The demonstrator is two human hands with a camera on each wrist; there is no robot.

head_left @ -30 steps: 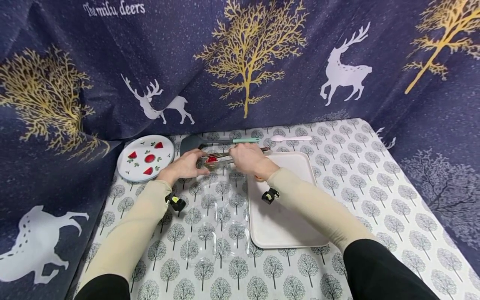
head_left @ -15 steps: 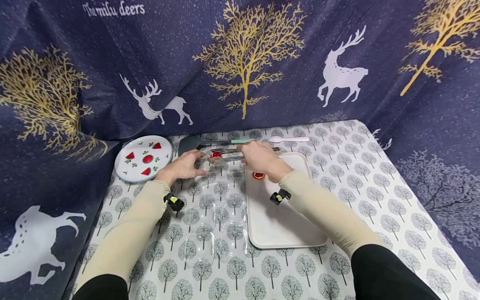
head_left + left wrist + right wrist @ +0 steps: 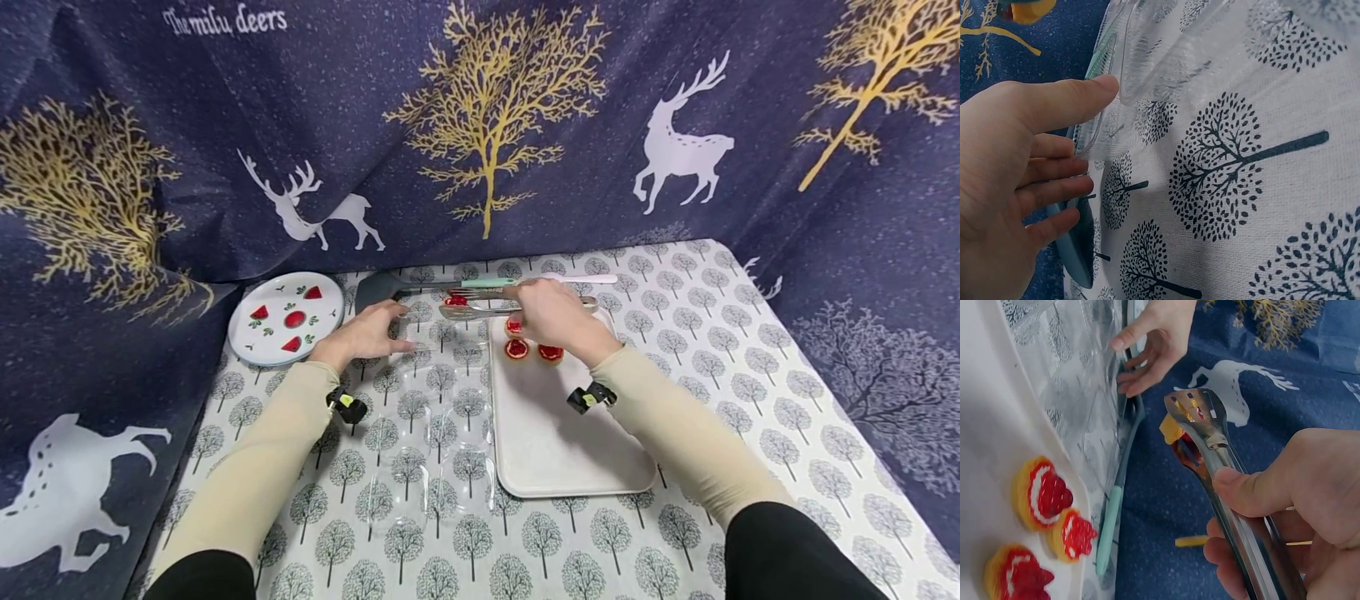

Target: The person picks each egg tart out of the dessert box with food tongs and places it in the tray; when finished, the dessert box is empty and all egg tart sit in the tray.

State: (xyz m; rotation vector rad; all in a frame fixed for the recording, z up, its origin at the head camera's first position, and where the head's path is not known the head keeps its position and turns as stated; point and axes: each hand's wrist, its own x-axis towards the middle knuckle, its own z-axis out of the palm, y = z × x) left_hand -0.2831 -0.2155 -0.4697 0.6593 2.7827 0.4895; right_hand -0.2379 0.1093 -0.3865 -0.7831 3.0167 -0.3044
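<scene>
My right hand grips a pair of metal tongs, the thumb pressing one arm. Between the tongs' slotted heads is a small tart with yellow crust and red topping, raised off the table. My left hand holds nothing; its fingers are apart and relaxed beside the far end of a clear plastic compartment tray. In the left wrist view, the thumb lies close to the clear plastic; whether it touches I cannot tell. Under my right hand, several similar tarts sit at the far end of a white tray.
A spatula with a mint handle lies along the back edge, near a pale pink spoon. At the back left stands a round white plate with watermelon pictures. A dark deer-print cloth hangs behind the table.
My right hand has moved right with the tongs and the tart, from beside my left hand to over the white tray's far end. More tarts on the tray show now. My left hand stays put.
</scene>
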